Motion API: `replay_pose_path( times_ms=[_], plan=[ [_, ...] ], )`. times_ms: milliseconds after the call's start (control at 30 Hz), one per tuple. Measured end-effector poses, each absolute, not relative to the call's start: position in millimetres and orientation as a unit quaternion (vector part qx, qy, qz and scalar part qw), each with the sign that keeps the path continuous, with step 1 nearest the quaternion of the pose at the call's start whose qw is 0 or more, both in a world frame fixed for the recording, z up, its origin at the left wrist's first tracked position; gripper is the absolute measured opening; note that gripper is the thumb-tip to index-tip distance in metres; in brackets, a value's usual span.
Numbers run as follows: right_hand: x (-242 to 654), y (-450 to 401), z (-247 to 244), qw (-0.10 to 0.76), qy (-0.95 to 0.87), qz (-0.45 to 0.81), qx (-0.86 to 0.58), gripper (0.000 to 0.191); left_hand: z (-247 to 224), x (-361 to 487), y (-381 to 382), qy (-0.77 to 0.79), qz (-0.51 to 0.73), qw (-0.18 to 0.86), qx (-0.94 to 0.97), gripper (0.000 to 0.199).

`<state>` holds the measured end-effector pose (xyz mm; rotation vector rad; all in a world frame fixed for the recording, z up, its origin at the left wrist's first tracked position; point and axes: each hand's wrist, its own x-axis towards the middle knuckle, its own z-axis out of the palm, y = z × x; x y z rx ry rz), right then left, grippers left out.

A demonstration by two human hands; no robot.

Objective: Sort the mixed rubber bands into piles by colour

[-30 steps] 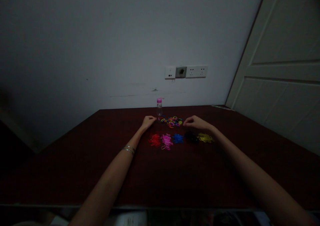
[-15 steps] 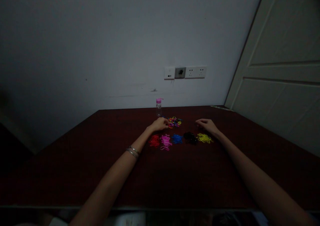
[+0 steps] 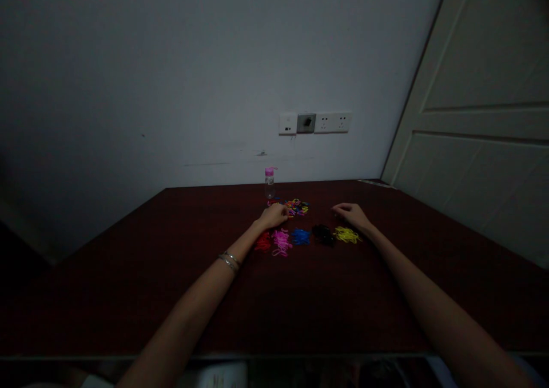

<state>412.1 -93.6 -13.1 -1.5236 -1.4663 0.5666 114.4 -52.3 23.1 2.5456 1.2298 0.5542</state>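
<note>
My left hand (image 3: 274,216) lies at the near left side of a mixed pile of coloured rubber bands (image 3: 298,207). Its fingers are drawn together at the edge of the pile; whatever they pinch is too small to make out. Off to the right, my right hand (image 3: 350,214) hovers low or rests behind the yellow rubber bands (image 3: 347,235), thumb and fingers closed, contents unclear. A row of sorted bands runs nearer to me: red (image 3: 263,242), partly behind my left wrist, then pink (image 3: 282,242), blue (image 3: 301,237), black (image 3: 323,234) and the yellow ones.
Behind the mixed pile a clear bottle with a pink cap (image 3: 269,183) stands upright. The dark red table (image 3: 171,273) reaches back to a pale wall with sockets (image 3: 332,122). A panelled door (image 3: 472,147) borders the right side.
The view has shifted slightly, so everything sits a little further left. My left hand has edged over more of the red bands and stays by the mixed pile; my right hand keeps its pinched pose.
</note>
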Motion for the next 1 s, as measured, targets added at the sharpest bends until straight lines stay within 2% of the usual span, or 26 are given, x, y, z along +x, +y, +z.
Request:
replay_pose_path(
  times_ms=[433,667,833,1000],
  plan=[
    [411.7,-90.5,-16.1,0.462,-0.597,0.226,-0.616,0.035,54.3,135.8,-74.1,0.382,0.226,0.135,0.886,0.015],
    [415.5,-92.6,-12.1,0.493,-0.569,0.243,-0.611,0.038,58.0,208.3,-101.5,0.253,0.162,0.109,0.948,0.015],
    [417.6,-92.2,-11.9,0.505,-0.566,0.235,-0.608,0.032,52.3,237.7,-117.7,0.240,0.111,0.091,0.960,0.017],
    [416.2,-92.9,-12.6,0.510,-0.555,0.240,-0.612,0.034,47.6,235.9,-110.7,0.233,0.122,0.127,0.956,0.023]
  ],
)
